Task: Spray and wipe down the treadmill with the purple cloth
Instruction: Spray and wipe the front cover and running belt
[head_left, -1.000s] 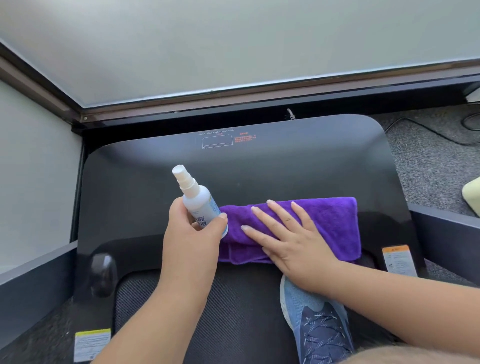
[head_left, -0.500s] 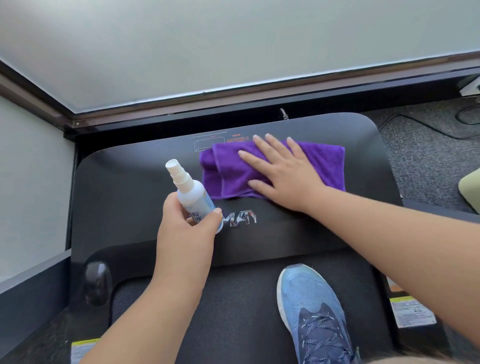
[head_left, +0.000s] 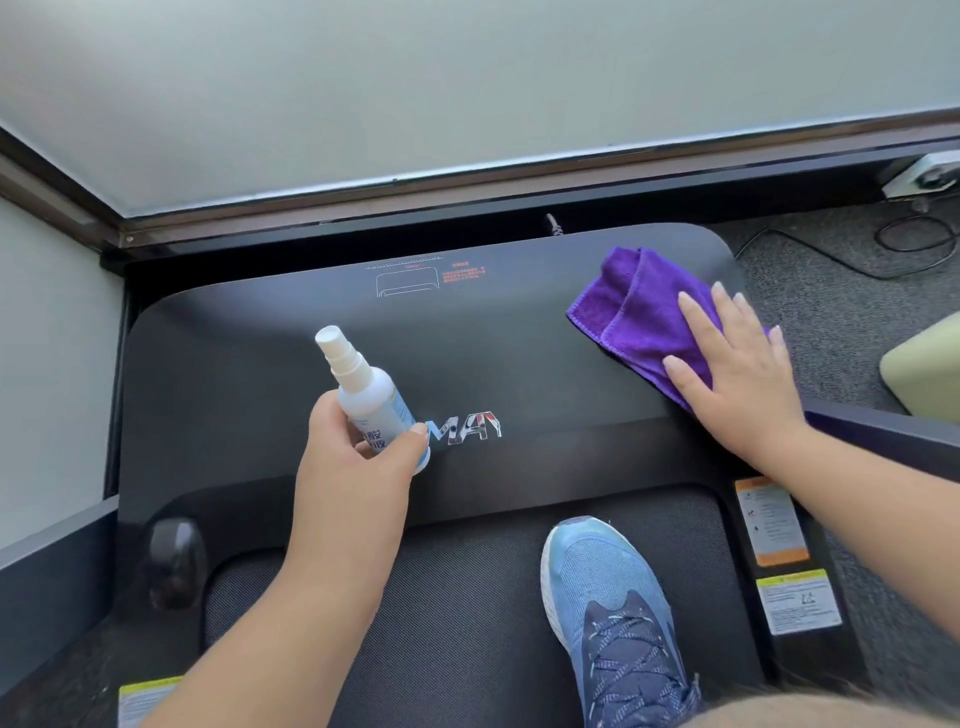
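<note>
Left hand (head_left: 358, 467) gripped the white spray bottle (head_left: 371, 400), fingers and thumb curled round its lower body, nozzle tilted up and away from me, held above the treadmill (head_left: 249, 374) hood just left of the chrome logo (head_left: 467, 428). Right hand (head_left: 737, 374) lay flat with fingers straight and spread, pressing on the purple cloth (head_left: 639, 306). I noted the cloth sat folded at the hood's far right corner, its near-right part under the palm, its right edge hidden by the hand so I could not tell whether it overhung the side. Blue shoe (head_left: 613, 613) stood on the belt (head_left: 415, 623) below the hood. Warning stickers (head_left: 779, 561) were on the right side rail. Grey carpet (head_left: 841, 291) with a black cable (head_left: 883, 260) lay to the right of the machine.
</note>
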